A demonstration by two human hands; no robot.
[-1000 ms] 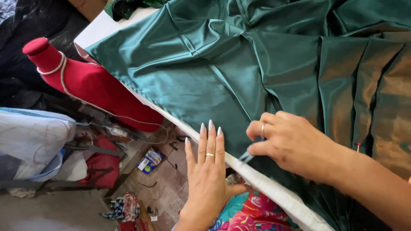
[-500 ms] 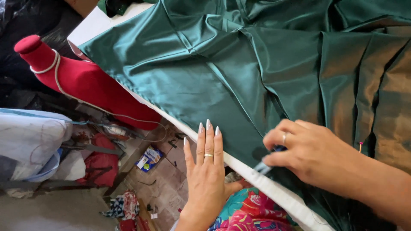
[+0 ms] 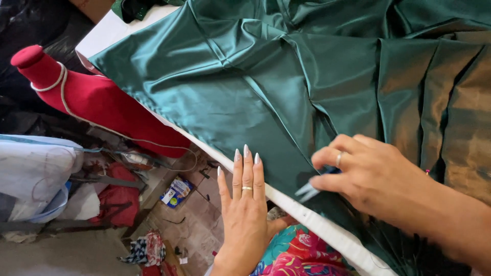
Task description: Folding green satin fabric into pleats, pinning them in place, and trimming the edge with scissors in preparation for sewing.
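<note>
Here | right hand [image 3: 376, 179] pinched on pale blue marker [image 3: 309, 189], tip pointing left along green satin [image 3: 230, 107] hem | left hand [image 3: 245, 204] flat, fingers spread, just left of tip, nearer

Dark green satin fabric [image 3: 245, 87], red dress form [image 3: 97, 97], white table edge [image 3: 327, 230] — floral multicoloured garment [image 3: 302, 255]

Your right hand [image 3: 381, 179] rests on green cloth [image 3: 245, 97]: satin-like, glossy, smooth, creased into folds. Your left hand [image 3: 245, 209] lies flat against the table edge [image 3: 327, 230]: white, matt. The red dress form [image 3: 97, 102] is matt cloth. Both rings look like polished metal.
</note>
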